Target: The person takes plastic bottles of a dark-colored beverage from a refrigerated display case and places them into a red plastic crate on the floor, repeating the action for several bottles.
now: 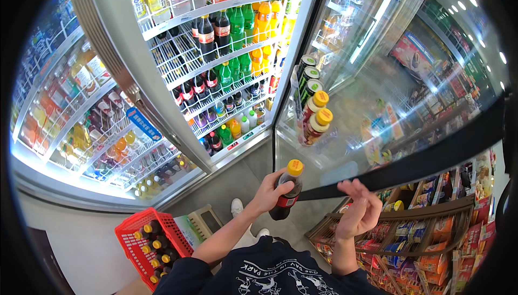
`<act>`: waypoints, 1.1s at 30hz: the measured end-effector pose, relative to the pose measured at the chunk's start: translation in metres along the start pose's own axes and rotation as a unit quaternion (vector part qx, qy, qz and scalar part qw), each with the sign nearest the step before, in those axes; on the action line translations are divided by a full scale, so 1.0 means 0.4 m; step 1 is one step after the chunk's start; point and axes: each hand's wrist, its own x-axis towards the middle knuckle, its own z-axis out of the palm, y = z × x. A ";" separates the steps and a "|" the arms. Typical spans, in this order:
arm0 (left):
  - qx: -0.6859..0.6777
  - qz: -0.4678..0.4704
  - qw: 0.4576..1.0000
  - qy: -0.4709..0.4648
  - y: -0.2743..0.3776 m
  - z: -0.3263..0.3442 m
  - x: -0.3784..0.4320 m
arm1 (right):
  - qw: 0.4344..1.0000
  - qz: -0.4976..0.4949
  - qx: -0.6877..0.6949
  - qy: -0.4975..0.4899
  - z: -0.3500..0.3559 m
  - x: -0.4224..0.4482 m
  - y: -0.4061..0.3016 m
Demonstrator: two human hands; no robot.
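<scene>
My left hand (272,191) is closed around a dark cola bottle (288,191) with a yellow cap and a red label, held upright before my body. To its right, my right hand (360,210) is raised with nothing in it, its fingers partly spread near the lower edge of the glass door (404,153). Ahead stands a lit drinks cooler (243,143) with wire shelves of cola, green and orange bottles. At the lower left, a red plastic basket (178,230) holds several dark bottles with yellow caps.
The glass door stands open on the right, with cans (311,73) and yellow-capped bottles (317,127) in its rack. A second, closed cooler (81,165) is on the left. At the lower right is a snack rack (404,214); a box (202,222) sits beside the basket.
</scene>
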 end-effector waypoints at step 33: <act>0.014 0.187 0.911 0.367 0.220 -0.401 -0.184 | 0.900 0.277 0.080 -0.327 0.586 0.031 0.142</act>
